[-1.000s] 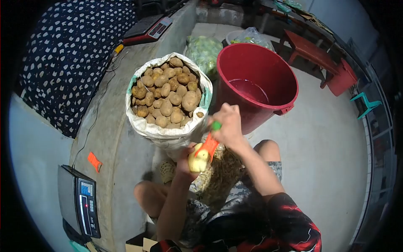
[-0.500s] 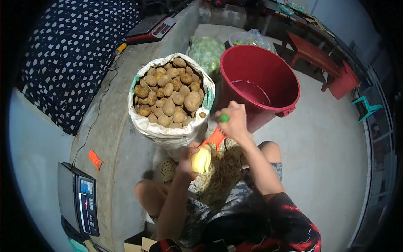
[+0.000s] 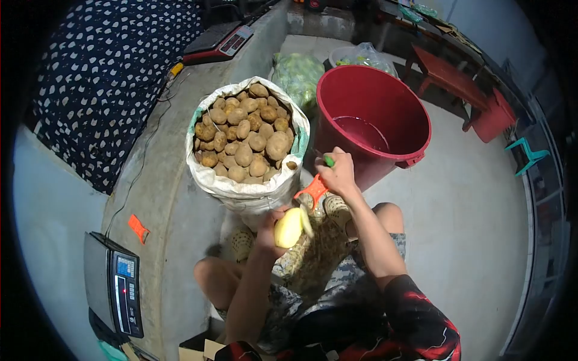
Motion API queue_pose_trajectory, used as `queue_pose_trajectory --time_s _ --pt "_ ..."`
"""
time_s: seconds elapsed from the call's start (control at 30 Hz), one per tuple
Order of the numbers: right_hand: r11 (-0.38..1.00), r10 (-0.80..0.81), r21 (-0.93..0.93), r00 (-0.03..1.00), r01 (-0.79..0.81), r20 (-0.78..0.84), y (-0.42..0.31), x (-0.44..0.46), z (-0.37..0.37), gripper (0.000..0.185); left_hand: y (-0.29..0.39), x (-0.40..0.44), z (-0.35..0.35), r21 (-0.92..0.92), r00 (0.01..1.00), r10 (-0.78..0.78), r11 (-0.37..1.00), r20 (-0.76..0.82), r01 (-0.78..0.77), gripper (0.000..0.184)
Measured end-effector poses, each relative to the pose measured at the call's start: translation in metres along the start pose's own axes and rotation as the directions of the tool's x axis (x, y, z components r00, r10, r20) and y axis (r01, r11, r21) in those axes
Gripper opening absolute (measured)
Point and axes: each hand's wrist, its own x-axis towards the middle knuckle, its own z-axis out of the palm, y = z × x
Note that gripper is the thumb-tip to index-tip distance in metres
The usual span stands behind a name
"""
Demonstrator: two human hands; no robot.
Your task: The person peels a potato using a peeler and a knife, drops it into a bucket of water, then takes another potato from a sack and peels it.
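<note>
Orange-headed, the peeler (image 3: 313, 191) sits in my curled right hand (image 3: 339, 172). My left hand (image 3: 267, 231) grasps a yellow peeled potato (image 3: 289, 229), just below the peeler and apart from it.

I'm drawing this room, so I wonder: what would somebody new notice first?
Probably the big red bucket, beyond the right hand, and the white sack of brown potatoes to its left. Next, likely the bright yellow potato in the left hand, just below the orange peeler in the other hand.
</note>
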Motion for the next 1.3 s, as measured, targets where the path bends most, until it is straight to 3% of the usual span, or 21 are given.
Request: queue_pose_trajectory --time_s 0.07,0.13,0.2,0.27,0.33,0.4,0.43,0.47,0.53,0.57,0.67,0.73,0.8,0.87,0.93,1.0,1.03,1.07,1.13,1.2,1.3 --pt "0.954 0.214 0.198 0.973 -0.227 0.085 0.01 0.001 0.003 0.019 0.004 -0.004 0.001 -0.012 0.988 -0.108 0.994 0.107 0.11 0.043" --pt "0.964 0.087 0.248 0.994 -0.1 0.063 -0.014 -0.006 -0.002 0.02 0.003 -0.003 -0.001 -0.099 0.982 -0.102 0.988 0.162 0.119 0.051" --pt "0.978 -0.159 0.137 0.987 0.159 -0.005 -0.043 -0.017 -0.012 0.019 0.002 -0.003 0.008 -0.188 0.984 -0.052 0.978 0.17 0.084 0.058" --pt "0.943 -0.304 0.133 0.952 0.304 -0.018 -0.078 -0.024 -0.024 0.015 0.004 -0.002 0.039 -0.203 0.965 0.047 0.974 -0.258 -0.102 0.046" --pt "0.914 -0.395 0.075 0.917 0.398 -0.047 -0.08 -0.025 -0.026 0.014 0.003 0.0 0.029 -0.249 0.976 0.067 0.961 -0.206 -0.118 0.046" --pt "0.938 -0.347 0.016 0.938 0.347 -0.012 -0.062 -0.019 -0.023 0.011 0.004 -0.005 0.01 -0.122 0.998 -0.062 0.991 -0.034 0.057 0.043" --pt "0.983 -0.184 0.001 0.982 0.184 -0.047 -0.036 -0.014 -0.006 0.012 0.005 -0.004 0.01 -0.165 0.989 -0.11 0.978 0.104 0.126 0.044" --pt "0.995 -0.094 -0.044 0.993 0.091 -0.067 -0.008 -0.007 -0.001 0.015 0.006 -0.005 0.013 -0.163 0.989 -0.099 0.98 0.109 0.116 0.044" --pt "0.971 0.211 0.101 0.976 -0.215 0.05 0.006 0.004 -0.004 0.02 0.004 -0.011 0.017 -0.036 0.994 -0.049 0.998 -0.094 0.046 0.048" --pt "0.971 0.212 0.101 0.976 -0.215 0.044 0.01 0.001 0.0 0.02 0.001 -0.007 0.011 -0.106 0.997 -0.055 0.993 0.05 0.06 0.046" --pt "0.959 -0.064 0.274 0.998 0.069 -0.029 -0.021 -0.014 0.001 0.01 0.0 -0.005 0.022 -0.179 0.996 -0.021 0.984 -0.091 0.005 0.046" --pt "0.934 -0.297 0.187 0.952 0.304 -0.069 -0.065 -0.024 -0.017 0.009 0.001 -0.006 0.019 -0.102 0.998 0.01 0.995 -0.057 -0.016 0.046" --pt "0.924 -0.357 0.113 0.93 0.365 -0.084 -0.081 -0.025 -0.027 0.009 0.003 -0.007 0.043 -0.195 0.984 0.068 0.976 -0.167 -0.101 0.044" --pt "0.902 -0.427 0.033 0.9 0.431 -0.087 -0.072 -0.022 -0.027 0.009 -0.001 -0.002 0.016 -0.118 0.989 0.109 0.986 -0.102 -0.121 0.045" --pt "0.991 -0.11 -0.094 0.982 0.096 -0.152 -0.023 -0.005 -0.012 0.011 0.003 0.0 -0.012 -0.097 0.977 -0.135 0.983 0.167 0.153 0.047" --pt "0.991 0.135 -0.006 0.99 -0.135 -0.039 0.009 0.007 -0.008 0.013 0.006 -0.007 0.009 -0.073 0.993 -0.106 0.991 0.044 0.109 0.049" --pt "0.969 0.206 0.151 0.978 -0.198 -0.039 0.01 0.005 -0.006 0.016 0.006 -0.008 0.016 -0.067 0.997 -0.073 0.995 -0.012 0.073 0.048" --pt "0.969 0.207 0.146 0.977 -0.199 -0.042 0.01 -0.001 -0.002 0.016 0.005 -0.007 0.018 -0.066 0.997 -0.042 0.997 -0.067 0.038 0.047" --pt "0.985 -0.083 0.149 0.995 0.09 -0.051 -0.017 -0.011 -0.004 0.011 0.001 -0.002 0.007 -0.123 0.997 -0.046 0.991 0.056 0.052 0.049" --pt "0.959 -0.256 0.115 0.965 0.26 -0.049 -0.064 -0.02 -0.02 0.005 -0.001 0.0 0.012 -0.109 0.985 0.06 0.991 -0.16 -0.078 0.043" --pt "0.911 -0.401 0.065 0.911 0.407 -0.091 -0.079 -0.024 -0.024 0.006 -0.005 0.001 0.01 -0.079 0.982 0.066 0.994 -0.175 -0.081 0.042"
